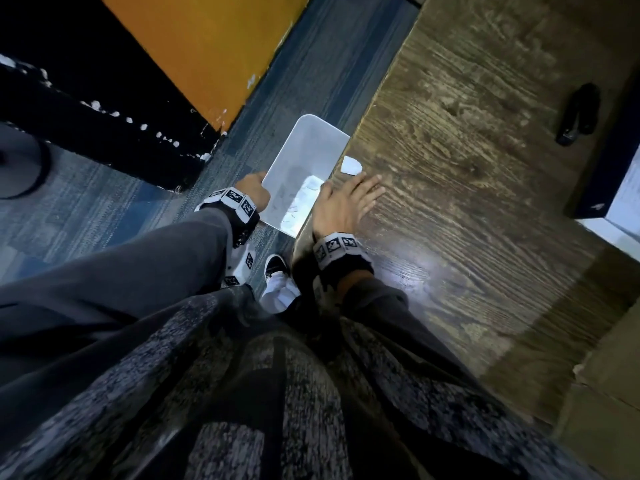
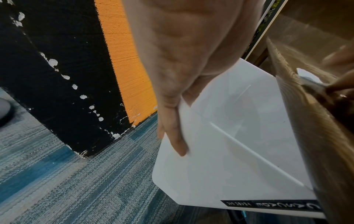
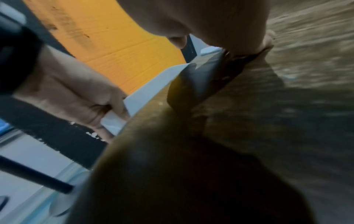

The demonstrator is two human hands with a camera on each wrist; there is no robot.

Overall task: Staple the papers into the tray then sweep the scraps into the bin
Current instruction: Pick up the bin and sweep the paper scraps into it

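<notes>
My left hand [image 1: 254,188] grips the near rim of a white plastic bin [image 1: 304,143] and holds it against the wooden table's [image 1: 467,168] left edge. In the left wrist view my fingers [image 2: 172,128] lie along the bin's outer wall [image 2: 220,166]. Torn paper scraps [image 1: 304,195] lie inside the bin. My right hand [image 1: 349,199] rests flat on the table at the edge, fingers straight. One white scrap [image 1: 351,165] sits on the table just beyond its fingertips, also visible as the scrap [image 2: 308,75] in the left wrist view. The right wrist view is blurred.
A black stapler [image 1: 578,114] lies on the table at the far right. A dark tray [image 1: 602,174] holding white paper stands at the right edge. An orange and black wall [image 1: 194,64] and blue carpet [image 1: 104,202] lie left of the table. My shoe [image 1: 277,265] is below the bin.
</notes>
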